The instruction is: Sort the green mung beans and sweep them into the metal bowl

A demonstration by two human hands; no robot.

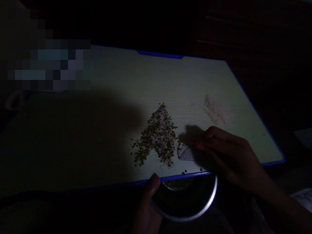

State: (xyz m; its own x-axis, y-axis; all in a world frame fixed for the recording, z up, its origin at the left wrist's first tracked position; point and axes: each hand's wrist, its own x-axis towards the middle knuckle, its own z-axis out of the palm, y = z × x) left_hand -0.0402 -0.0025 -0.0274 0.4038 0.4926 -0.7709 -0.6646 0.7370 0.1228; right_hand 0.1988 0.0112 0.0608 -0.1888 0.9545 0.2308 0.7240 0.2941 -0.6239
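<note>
Left hand (147, 204) clamps steel bowl (187, 206) rim, thumb hooked over. Right hand (231, 159): fingers (198, 147) loosely curled, apparently just touching pale card (185, 152) beside bean pile (157, 136) on cutting board (151, 78); too dim to tell if gripped.

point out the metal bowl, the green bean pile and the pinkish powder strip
metal bowl (187, 219), head view, on its bright lower rim
green bean pile (156, 136), head view, on its middle
pinkish powder strip (216, 110), head view, on its middle

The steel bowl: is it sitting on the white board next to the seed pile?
No, the left hand holds the steel bowl up just off the near edge of the blue-rimmed white board.
</note>
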